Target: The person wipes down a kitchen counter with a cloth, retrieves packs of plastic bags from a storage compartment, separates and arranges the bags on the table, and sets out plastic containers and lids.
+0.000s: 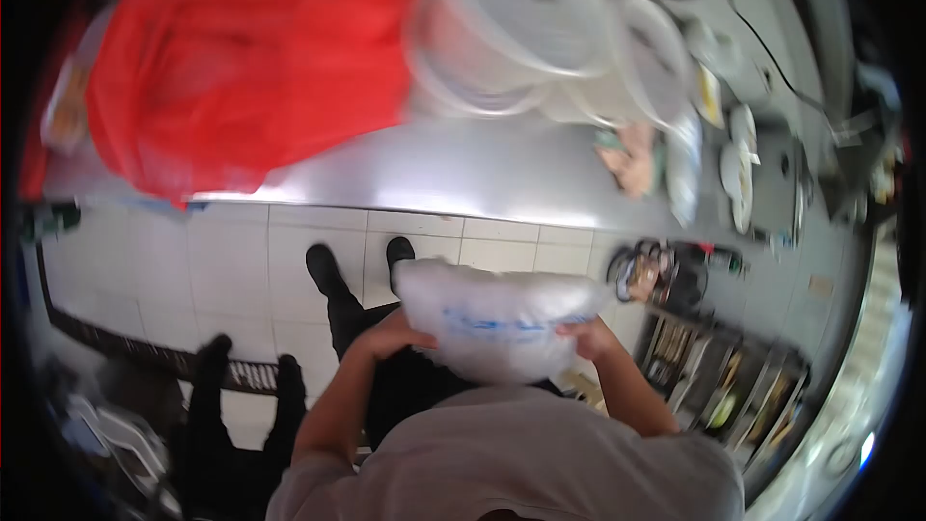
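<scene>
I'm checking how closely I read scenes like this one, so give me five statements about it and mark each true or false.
1. The left hand and right hand both grip the white bag. True.
2. The red item lies on the tiled floor. False: it lies on the metal counter.
3. The white bag has blue print on it. True.
4. The pale tubs stand to the left of the red item. False: they are to its right.
5. A dark cable runs at the upper right of the view. True.
</scene>
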Motion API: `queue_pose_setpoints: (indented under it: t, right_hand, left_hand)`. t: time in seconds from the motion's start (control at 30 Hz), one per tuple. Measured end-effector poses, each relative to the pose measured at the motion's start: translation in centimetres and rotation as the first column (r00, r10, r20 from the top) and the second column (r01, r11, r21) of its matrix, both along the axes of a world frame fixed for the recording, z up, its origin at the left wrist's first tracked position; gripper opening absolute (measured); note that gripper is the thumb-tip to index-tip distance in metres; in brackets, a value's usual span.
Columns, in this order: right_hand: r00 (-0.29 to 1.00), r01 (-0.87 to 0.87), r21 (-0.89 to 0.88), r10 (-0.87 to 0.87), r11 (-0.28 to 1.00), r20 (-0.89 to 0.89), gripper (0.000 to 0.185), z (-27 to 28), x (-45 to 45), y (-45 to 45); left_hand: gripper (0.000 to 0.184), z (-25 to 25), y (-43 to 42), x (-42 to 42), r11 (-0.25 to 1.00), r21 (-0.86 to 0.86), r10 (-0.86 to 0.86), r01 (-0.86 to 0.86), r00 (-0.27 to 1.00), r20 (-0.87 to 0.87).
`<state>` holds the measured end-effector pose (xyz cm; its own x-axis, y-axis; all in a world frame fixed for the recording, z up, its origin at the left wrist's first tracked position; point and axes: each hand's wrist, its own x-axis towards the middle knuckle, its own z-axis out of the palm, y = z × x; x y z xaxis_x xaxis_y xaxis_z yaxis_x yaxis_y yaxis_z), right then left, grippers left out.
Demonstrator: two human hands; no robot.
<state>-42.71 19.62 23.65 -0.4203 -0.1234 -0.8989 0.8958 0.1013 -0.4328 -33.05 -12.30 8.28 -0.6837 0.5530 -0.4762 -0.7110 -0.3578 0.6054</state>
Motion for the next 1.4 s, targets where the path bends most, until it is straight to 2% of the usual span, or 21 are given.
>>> queue_pose_setpoints:
  t: [0.13, 0.17, 0.2, 0.23, 0.3, 0.37, 0.4, 0.43, 0.47, 0.5, 0.53, 0.6, 0.8, 0.97, 1.07, 1.13, 1.2, 1.27, 1.3, 1.37, 1.4]
  right_hand:
    - [0.853, -0.496, -0.036, 0.479, 0.867, -0.207, 0.072, 5.4, -6.1, -0.1]
    - [0.767, -0.486, 0.139, 0.497, 0.863, -0.405, 0.054, 6.2, -8.3, 0.7]
    - [0.475, -0.343, 0.453, 0.568, 0.823, -0.672, 0.067, 5.7, -10.8, 2.7]
    - [0.476, 0.000, 0.713, 0.627, 0.701, -0.617, 0.070, 5.3, -13.6, 4.9]
    - [0.103, 0.524, 0.780, 0.883, 0.343, -0.457, 0.080, 5.9, -18.8, 8.2]
    - [0.472, 0.379, 0.925, 0.867, -0.036, -0.160, 0.079, 3.8, -21.4, 10.8]
    - [0.284, 0.365, 0.888, 0.875, 0.279, -0.391, 0.070, -2.6, -24.1, 17.4]
    - [0.327, 0.424, 0.881, 0.872, 0.210, -0.365, 0.062, -5.5, -25.2, 20.6]
    - [0.440, 0.403, 0.885, 0.799, 0.233, -0.410, 0.055, 0.4, -23.5, 16.8]
    - [0.211, 0.651, 0.706, 0.826, 0.279, -0.522, 0.050, -1.4, -24.3, 19.3]
    - [0.336, 0.679, 0.725, 0.830, 0.114, -0.445, 0.048, -0.9, -23.9, 19.3]
    - [0.349, 0.775, 0.607, 0.681, 0.177, -0.644, 0.048, 1.6, -22.4, 16.5]
    - [0.041, 0.967, 0.204, 0.698, 0.152, -0.715, 0.029, 13.7, -13.3, 0.8]
    - [-0.301, 0.938, -0.288, 0.862, 0.192, -0.409, 0.020, 22.9, -6.6, -10.0]
    - [-0.645, 0.719, -0.647, 0.592, 0.254, -0.483, 0.010, 24.6, -5.2, -19.2]
    - [-0.110, 0.966, -0.252, 0.804, -0.051, -0.585, 0.010, 23.1, -4.7, -23.8]
    - [0.335, 0.941, 0.187, 0.857, -0.282, -0.391, 0.013, 22.4, -3.8, -31.5]
    - [-0.228, 0.918, 0.057, 0.640, 0.393, -0.734, 0.018, 21.8, -5.2, -41.2]
    - [-0.466, 0.677, -0.130, 0.285, 0.724, -0.838, 0.020, 21.2, -6.1, -45.0]
    - [-0.426, 0.367, -0.437, -0.269, 0.821, -0.864, 0.023, 23.4, -3.9, -55.9]
    - [-0.436, 0.308, -0.333, -0.178, 0.891, -0.882, 0.022, 23.8, -3.4, -59.8]
  left_hand:
    - [0.073, 7.4, -3.5, 1.9, 0.899, -0.257, 0.378, -0.353, 0.924, 0.053]
    - [0.074, 9.5, -4.9, 2.0, 0.840, -0.290, 0.472, -0.459, 0.881, -0.028]
    - [0.075, 11.2, -6.7, 2.3, 0.821, -0.313, 0.491, -0.478, 0.870, -0.043]
    - [0.076, 12.7, -8.7, 2.7, 0.793, -0.337, 0.520, -0.507, 0.852, -0.058]
    - [0.071, 15.6, -12.1, 4.5, 0.725, -0.342, 0.632, -0.598, 0.775, -0.018]
    - [0.071, 17.5, -16.8, 7.5, 0.701, -0.321, 0.678, -0.637, 0.735, 0.021]
    - [0.071, 18.5, -18.3, 9.9, 0.675, -0.311, 0.714, -0.669, 0.699, 0.045]
    - [0.070, 19.8, -19.3, 11.6, 0.600, -0.327, 0.786, -0.730, 0.615, 0.070]
    - [0.069, 20.9, -20.6, 13.3, 0.511, -0.338, 0.853, -0.791, 0.515, 0.085]
    - [0.046, 19.9, -22.6, 16.2, 0.502, -0.297, 0.851, -0.812, 0.525, 0.003]
    - [0.047, 19.4, -24.1, 18.3, 0.440, -0.257, 0.887, -0.860, 0.462, -0.027]
    - [0.045, 17.4, -25.4, 19.8, 0.267, -0.087, 0.963, -0.960, 0.262, 0.067]
    - [0.052, 18.2, -32.2, 18.4, 0.066, 0.094, 0.997, -0.993, 0.069, 0.028]
    - [0.056, 21.2, -43.1, 20.3, 0.078, 0.234, 0.996, -0.969, 0.088, 0.033]
    - [0.057, 21.4, -50.6, 22.5, 0.072, 0.400, 0.982, -0.914, -0.005, -0.188]
    - [0.058, 21.6, -55.5, 23.6, 0.103, 0.484, 0.946, -0.869, -0.065, -0.318]
    - [0.060, 22.0, -59.7, 23.3, 0.110, 0.621, 0.958, -0.776, -0.084, -0.275]
    - [0.059, 21.4, -63.7, 22.2, -0.112, 0.560, 0.969, -0.821, -0.214, -0.121]
    - [0.059, 20.8, -66.0, 21.6, -0.220, 0.520, 0.957, -0.825, -0.285, -0.047]
    - [0.062, 19.0, -70.4, 20.5, -0.236, 0.489, 0.953, -0.840, -0.299, -0.053]
    - [0.064, 18.4, -72.5, 19.7, -0.269, 0.453, 0.951, -0.850, -0.309, -0.017]
